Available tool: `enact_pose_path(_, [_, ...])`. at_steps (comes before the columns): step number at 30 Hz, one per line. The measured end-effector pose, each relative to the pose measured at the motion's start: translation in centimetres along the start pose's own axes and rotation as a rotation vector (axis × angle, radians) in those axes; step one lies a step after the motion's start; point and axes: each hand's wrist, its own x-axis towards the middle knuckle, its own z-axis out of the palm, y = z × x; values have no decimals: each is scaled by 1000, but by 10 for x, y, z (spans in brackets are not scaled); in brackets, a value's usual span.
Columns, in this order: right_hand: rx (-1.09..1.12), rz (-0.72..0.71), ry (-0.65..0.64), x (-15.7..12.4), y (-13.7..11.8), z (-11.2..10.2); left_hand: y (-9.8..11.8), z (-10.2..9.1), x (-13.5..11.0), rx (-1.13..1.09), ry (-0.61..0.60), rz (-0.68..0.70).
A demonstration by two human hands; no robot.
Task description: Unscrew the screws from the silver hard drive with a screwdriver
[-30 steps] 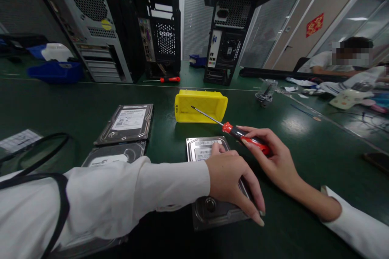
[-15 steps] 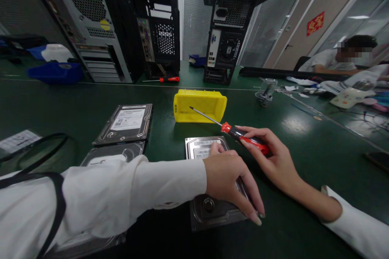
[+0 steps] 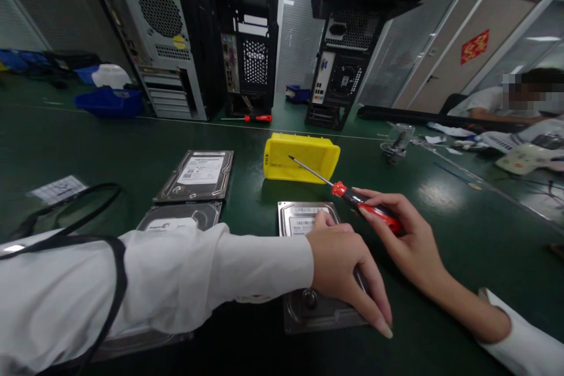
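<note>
A silver hard drive (image 3: 328,320) lies flat on the green table in front of me. My left hand (image 3: 348,264) reaches across it from above, fingers bent over its top and right side, gripping it and covering much of its label. To the right, my right hand (image 3: 405,229) is closed round the handle of a red-and-black screwdriver (image 3: 370,202). The screwdriver's shaft points up and left, its tip in front of the yellow bin (image 3: 304,173) in my view; it is clear of the drive.
Hard drives (image 3: 202,176) lie at the left, partly under my left sleeve. Computer cases (image 3: 339,64) stand at the back, with another red screwdriver (image 3: 258,118) before them. A clear cup (image 3: 399,141) stands at right; a person (image 3: 489,103) sits beyond. A black cable (image 3: 74,217) loops at left.
The whole view has shifted, so everything sits further right in it. Both hands keep nearly the same pose, the left on the hard drive and the right round the screwdriver.
</note>
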Motion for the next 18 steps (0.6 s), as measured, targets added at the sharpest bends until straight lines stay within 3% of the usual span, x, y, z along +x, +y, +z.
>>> enact_pose_path(10, [15,8,22,0,-2,-1,1,3,-1,36,25,-34])
enact_pose_path(18, [14,-48,193,4,-13,-10,2,2,-3,28,46,3])
